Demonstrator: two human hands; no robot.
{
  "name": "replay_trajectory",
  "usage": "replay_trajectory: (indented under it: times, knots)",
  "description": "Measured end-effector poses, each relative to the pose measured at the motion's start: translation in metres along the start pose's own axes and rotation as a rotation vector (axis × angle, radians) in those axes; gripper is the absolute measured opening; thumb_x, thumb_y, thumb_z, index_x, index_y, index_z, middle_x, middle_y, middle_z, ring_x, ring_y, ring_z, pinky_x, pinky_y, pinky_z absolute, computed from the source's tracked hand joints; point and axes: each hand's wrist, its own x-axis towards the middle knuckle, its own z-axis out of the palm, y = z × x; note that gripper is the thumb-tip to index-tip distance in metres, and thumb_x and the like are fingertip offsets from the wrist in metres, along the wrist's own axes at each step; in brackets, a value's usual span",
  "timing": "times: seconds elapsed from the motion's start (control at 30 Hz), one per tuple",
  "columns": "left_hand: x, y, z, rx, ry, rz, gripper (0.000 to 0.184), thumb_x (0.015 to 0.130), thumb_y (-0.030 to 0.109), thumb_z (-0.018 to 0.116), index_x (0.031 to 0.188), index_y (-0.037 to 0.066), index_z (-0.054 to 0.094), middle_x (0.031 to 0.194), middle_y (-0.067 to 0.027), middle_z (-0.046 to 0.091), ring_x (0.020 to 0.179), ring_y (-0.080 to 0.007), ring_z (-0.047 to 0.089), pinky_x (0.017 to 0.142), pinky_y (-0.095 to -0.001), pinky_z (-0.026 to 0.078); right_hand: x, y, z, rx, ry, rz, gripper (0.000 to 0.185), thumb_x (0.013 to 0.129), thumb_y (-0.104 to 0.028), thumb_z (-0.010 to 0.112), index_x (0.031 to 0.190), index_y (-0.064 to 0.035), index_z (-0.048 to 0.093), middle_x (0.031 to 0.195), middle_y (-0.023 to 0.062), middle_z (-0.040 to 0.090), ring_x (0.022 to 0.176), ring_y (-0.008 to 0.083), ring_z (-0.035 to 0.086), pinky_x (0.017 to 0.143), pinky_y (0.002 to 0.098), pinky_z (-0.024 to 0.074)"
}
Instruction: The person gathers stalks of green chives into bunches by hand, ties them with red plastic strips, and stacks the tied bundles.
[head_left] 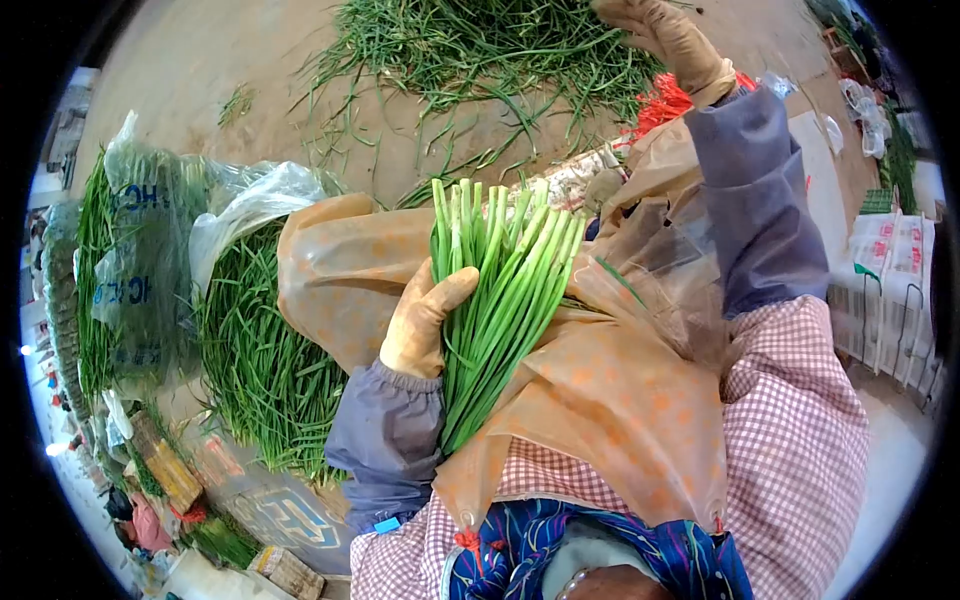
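My left hand (428,312), in a tan glove, is closed around a bunch of garlic chives (510,290). The cut pale ends point away from me and are roughly level; the leaves run down towards my lap. My right hand (672,48), also gloved, is raised at the upper right, with its fingers stretched out and nothing visible in them. Just below that hand lies a bundle of red ties (664,103). A translucent, orange-spotted plastic apron (610,400) covers my lap and knees, under the bunch.
A large loose heap of green leaves (470,40) spreads over the floor ahead. At my left, plastic bags (140,270) wrap stacked greens, beside a tall pile of chives (265,350). White printed bags (885,285) stand at the right. Boxes (170,470) lie at the lower left.
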Motion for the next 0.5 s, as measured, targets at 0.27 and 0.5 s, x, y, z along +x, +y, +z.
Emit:
replay_trajectory:
  times: [0.27, 0.5]
  knots:
    - [0.003, 0.004, 0.011, 0.189, -0.141, -0.02, 0.066, 0.08, 0.017, 0.074, 0.135, 0.0, 0.042, 0.121, -0.0109, 0.058, 0.106, -0.0212, 0.06, 0.093, -0.034, 0.049, -0.071, 0.024, 0.118, -0.183, -0.72, -0.03, 0.069, 0.092, -0.055, 0.05, 0.145, -0.0138, 0.037, 0.141, 0.0111, 0.046, 0.128, 0.0252, 0.045, 0.11, 0.0438, 0.0304]
    - [0.001, 0.007, 0.008, 0.217, -0.139, 0.018, 0.073, 0.077, 0.02, 0.075, 0.137, 0.0, 0.04, 0.122, -0.0112, 0.058, 0.106, -0.0211, 0.06, 0.092, -0.0338, 0.049, -0.129, 0.044, 0.064, 0.519, -0.24, 0.202, 0.094, 0.087, -0.072, 0.041, 0.152, -0.0126, 0.008, 0.144, 0.0175, 0.038, 0.13, 0.0293, 0.041, 0.11, 0.0425, 0.0313]
